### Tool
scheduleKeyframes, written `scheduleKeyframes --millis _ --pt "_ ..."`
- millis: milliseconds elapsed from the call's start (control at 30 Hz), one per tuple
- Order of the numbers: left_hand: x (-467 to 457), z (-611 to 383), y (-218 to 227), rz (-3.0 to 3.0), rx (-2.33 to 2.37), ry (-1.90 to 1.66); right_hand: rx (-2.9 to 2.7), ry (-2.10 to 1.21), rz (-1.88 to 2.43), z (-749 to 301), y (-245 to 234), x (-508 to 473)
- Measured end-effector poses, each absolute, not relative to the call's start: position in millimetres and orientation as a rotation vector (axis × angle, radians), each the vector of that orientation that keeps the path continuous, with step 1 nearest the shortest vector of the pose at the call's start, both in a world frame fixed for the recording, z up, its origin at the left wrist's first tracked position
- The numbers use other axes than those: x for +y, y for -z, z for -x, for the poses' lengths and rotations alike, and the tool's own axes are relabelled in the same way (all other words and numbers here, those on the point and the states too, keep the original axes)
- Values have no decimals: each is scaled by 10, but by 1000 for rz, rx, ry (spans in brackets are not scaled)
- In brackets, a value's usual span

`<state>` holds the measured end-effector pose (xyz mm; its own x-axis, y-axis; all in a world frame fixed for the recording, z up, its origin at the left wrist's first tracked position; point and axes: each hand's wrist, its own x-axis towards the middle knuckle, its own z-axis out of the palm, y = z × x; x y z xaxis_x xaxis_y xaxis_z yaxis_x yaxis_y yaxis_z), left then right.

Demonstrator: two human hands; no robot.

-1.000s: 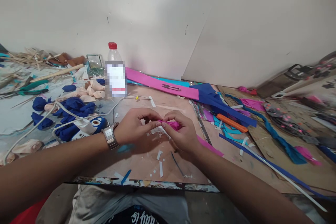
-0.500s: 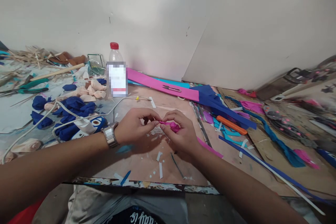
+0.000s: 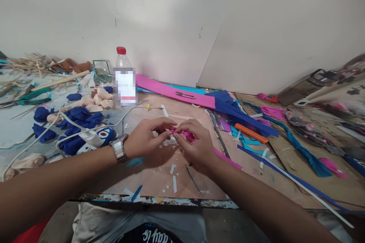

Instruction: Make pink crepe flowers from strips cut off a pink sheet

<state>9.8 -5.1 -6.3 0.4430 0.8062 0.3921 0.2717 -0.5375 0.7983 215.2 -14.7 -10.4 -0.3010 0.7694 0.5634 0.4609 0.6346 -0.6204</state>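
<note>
My left hand point(image 3: 148, 138) and my right hand point(image 3: 195, 144) meet over the middle of the worktable point(image 3: 159, 176). Both pinch a small bunched piece of magenta fabric point(image 3: 186, 134); most of it is cupped in the right hand's fingers. The left thumb and forefinger close on its left end. A metal watch point(image 3: 118, 149) sits on my left wrist. White scraps point(image 3: 173, 174) lie on the board below the hands.
A red-capped plastic bottle point(image 3: 123, 79) stands behind the hands. Blue and peach fabric flowers point(image 3: 81, 115), a white cable point(image 3: 37, 138) and green pliers point(image 3: 31, 97) lie left. A pink strip point(image 3: 173, 92), blue fabric point(image 3: 236, 110), an orange cutter point(image 3: 251, 133) and ribbon scraps lie right.
The hands have stayed in place, with the fingers shifting slightly on the magenta fabric. The camera view has drifted a little.
</note>
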Motion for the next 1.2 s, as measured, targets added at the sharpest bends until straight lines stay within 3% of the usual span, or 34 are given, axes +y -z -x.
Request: scheduleKeyframes --millis 1200 --pt "-52 -131 87 -1866 789 -1107 -1968 -333 925 -2168 80 -133"
